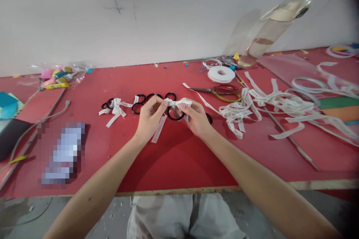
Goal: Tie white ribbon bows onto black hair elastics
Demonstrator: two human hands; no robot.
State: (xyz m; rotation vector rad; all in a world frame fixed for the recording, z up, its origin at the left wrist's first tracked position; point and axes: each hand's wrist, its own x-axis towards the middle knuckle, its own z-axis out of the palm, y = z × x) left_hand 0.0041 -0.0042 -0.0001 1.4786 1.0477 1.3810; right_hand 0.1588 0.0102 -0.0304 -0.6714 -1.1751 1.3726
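Observation:
Between my hands is a white printed ribbon bow (175,103) on a black hair tie (176,118). My left hand (151,115) pinches the bow's left side, and one ribbon tail (159,130) hangs below those fingers. On the other side, my right hand (197,116) pinches the bow's right loop with thumb and fingers. Left of my hands lies another hair tie with a white bow (117,107). Several plain black hair ties (154,97) rest just behind my left hand, and part of one (209,118) shows beside my right hand.
Scissors (221,91) with red and yellow handles lie behind a heap of printed ribbon (238,114). A white ribbon roll (221,74) and a clear water bottle (269,33) are near the wall. At left are a pixelated phone-like object (64,153), a cable (42,121) and bagged colourful items (57,76).

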